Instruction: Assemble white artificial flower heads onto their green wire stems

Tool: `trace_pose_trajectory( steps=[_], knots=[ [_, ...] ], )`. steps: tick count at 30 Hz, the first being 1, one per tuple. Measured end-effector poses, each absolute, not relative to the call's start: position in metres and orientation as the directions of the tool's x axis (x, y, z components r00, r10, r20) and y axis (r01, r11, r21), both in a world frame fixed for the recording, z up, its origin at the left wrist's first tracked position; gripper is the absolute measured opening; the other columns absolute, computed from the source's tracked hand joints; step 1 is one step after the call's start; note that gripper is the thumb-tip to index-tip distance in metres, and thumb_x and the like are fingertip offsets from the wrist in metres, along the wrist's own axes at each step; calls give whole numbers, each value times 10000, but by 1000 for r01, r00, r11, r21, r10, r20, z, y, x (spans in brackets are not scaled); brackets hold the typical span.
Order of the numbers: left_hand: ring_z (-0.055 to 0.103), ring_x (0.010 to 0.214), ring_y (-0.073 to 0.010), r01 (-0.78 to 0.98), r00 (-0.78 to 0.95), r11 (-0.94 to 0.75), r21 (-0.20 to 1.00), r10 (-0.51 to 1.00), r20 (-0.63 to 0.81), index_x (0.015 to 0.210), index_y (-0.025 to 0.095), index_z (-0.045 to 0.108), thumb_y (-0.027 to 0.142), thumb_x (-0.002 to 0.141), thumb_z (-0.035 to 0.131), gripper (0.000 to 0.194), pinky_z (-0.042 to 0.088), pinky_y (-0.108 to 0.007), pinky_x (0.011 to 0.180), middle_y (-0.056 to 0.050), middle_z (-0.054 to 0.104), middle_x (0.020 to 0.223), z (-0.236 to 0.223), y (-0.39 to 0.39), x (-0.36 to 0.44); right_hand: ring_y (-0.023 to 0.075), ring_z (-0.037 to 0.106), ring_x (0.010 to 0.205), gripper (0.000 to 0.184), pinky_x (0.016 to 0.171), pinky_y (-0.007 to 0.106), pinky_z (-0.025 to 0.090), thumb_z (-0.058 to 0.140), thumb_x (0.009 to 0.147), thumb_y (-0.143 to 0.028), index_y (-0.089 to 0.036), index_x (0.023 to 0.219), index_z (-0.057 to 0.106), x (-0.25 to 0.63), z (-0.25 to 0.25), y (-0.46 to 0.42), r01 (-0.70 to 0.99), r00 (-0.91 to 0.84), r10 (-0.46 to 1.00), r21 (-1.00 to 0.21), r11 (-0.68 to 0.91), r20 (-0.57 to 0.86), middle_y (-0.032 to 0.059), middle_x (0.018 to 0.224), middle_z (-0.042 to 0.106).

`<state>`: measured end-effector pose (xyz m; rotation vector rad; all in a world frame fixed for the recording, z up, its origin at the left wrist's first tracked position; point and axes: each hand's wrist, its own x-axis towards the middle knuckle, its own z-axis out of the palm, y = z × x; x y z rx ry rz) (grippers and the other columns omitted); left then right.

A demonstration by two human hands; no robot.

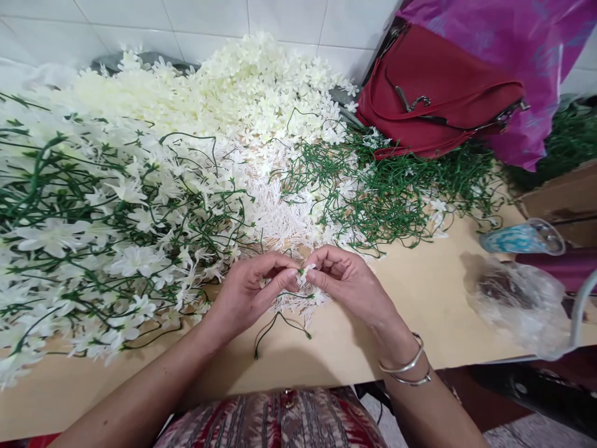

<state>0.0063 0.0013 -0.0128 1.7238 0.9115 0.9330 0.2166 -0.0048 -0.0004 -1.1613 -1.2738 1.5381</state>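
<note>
Near the middle of the table's front edge, both hands met over a small white artificial flower. The left hand had its thumb and forefinger pinched together on the flower's green base; the right hand, with two metal bangles at its wrist, had its thumb and forefinger closed on the white petals, the other fingers curled in. Just below them, toward the front edge, showed a bent green stem; whether it joined the held flower could not be told.

White flower sprays on green stems were heaped over the table's left side. Along the back edge, before a tiled wall, rose a pile of loose cream-white blossoms, with thin white stamens spread between it and the hands. Green plastic stems lay tangled toward the back right corner, a red handbag resting against them and a purple plastic bag behind it. Near the right edge were a blue-patterned cup and a crumpled clear plastic bag.
</note>
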Motion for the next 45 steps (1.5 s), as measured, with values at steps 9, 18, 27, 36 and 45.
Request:
trace_pose_trajectory(
  steps=[9,18,27,36,45],
  knots=[
    [770,718,-130,218,437,-205,954,895,92,983,196,689,270,1045,611,124,558,-223,679,8,798,784,-20,-2,6,120,527,673,151,635,284,414,773,862,-335,-212,826,694,213,-6,-5,11,-256,951,-984,-176,-173,-28,732,630],
    [780,702,-129,228,438,-176,958,897,60,944,203,678,271,1040,601,140,554,-217,684,22,813,768,-18,0,6,132,559,694,137,661,304,427,794,834,-320,-219,807,706,211,-14,-6,15,-214,961,-984,-176,-175,-16,753,671],
    [772,708,-135,202,427,-135,970,904,37,949,187,674,290,1039,594,158,559,-223,691,4,797,765,-19,0,10,127,533,672,159,635,286,409,804,828,-325,-214,807,692,208,-14,-3,-12,-187,966,-983,-184,-178,-19,732,649],
    [715,745,-134,160,428,-122,980,903,43,974,185,656,308,1073,536,199,548,-255,721,-3,729,789,-15,-1,10,119,563,674,77,675,285,455,797,841,-257,-233,900,754,215,-8,-2,-84,-239,956,-977,-196,-171,-33,738,663],
    [719,740,-116,197,449,-196,961,889,89,957,189,653,258,1065,569,154,534,-244,727,12,748,795,-16,2,9,117,570,669,48,649,284,437,782,853,-240,-225,857,737,216,-7,-3,-46,-262,945,-976,-214,-195,-28,740,677]
  ],
)
